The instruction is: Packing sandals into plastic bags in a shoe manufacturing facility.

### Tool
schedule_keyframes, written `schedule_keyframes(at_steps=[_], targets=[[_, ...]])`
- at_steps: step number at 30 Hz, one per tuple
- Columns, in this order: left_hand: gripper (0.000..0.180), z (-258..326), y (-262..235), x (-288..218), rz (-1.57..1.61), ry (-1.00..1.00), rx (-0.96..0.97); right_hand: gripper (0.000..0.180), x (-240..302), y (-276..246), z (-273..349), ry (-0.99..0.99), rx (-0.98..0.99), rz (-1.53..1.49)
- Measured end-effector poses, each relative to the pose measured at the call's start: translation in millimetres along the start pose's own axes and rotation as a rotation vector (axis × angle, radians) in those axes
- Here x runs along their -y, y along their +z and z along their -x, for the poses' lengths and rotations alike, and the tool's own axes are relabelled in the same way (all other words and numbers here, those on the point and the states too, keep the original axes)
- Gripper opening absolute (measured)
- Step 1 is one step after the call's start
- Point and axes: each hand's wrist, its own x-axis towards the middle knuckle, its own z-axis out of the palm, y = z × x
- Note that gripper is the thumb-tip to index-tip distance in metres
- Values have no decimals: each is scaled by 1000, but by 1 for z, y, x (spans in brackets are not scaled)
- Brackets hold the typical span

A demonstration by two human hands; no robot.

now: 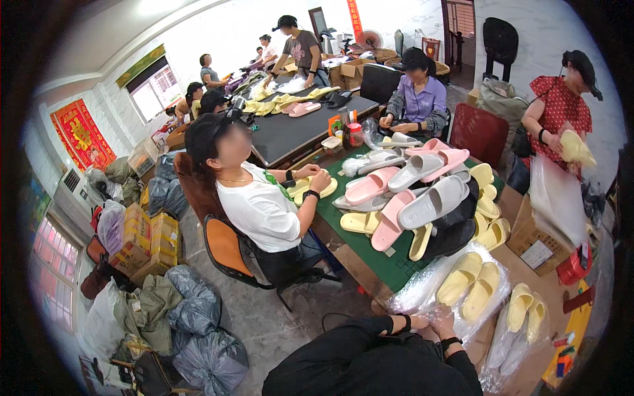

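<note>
Both my hands are close together at the near edge of the table. My left hand [418, 321] and my right hand [443, 321] pinch the near end of a clear plastic bag [415, 295]. A pair of pale yellow slippers [460, 280] lies on the bag's film, just beyond my fingers. To the right rests another yellow pair [520, 307], partly in clear plastic, with pale slippers lower down in it. Beyond my hands is a heap of slippers in grey [426, 206], pink [393, 222], yellow and black, on a green mat [343, 247].
At my left a person in a white shirt [257, 211] sits holding yellow slippers. A person in red [561, 115] stands at right by a cardboard box [538, 241] with plastic bags. Stuffed sacks [208, 360] and cartons [165, 237] crowd the floor at left.
</note>
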Motion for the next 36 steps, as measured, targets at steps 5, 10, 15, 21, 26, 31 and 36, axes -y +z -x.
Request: schedule_keyframes(at_steps=[5, 10, 15, 21, 26, 31, 36], targets=[[28, 21, 9, -91, 222, -276, 93, 43, -21, 15, 9, 125, -65, -73], [23, 4, -7, -51, 98, -156, 66, 49, -16, 13, 6, -17, -39, 142], [22, 7, -1, -18, 19, -168, 214, 30, -24, 18, 13, -99, -178, -52], [23, -3, -7, 1, -780, 236, 306, 39, -14, -21, 30, 173, 31, -15], [25, 12, -6, -74, -1424, 663, 573, 41, -50, -2, 55, 334, -130, -37], [33, 13, 3, -72, -638, 183, 308, 37, -34, -17, 49, 314, -276, -64], [37, 34, 29, -216, -1119, 7, 525, 25, -40, 5, 53, 30, -343, -121]])
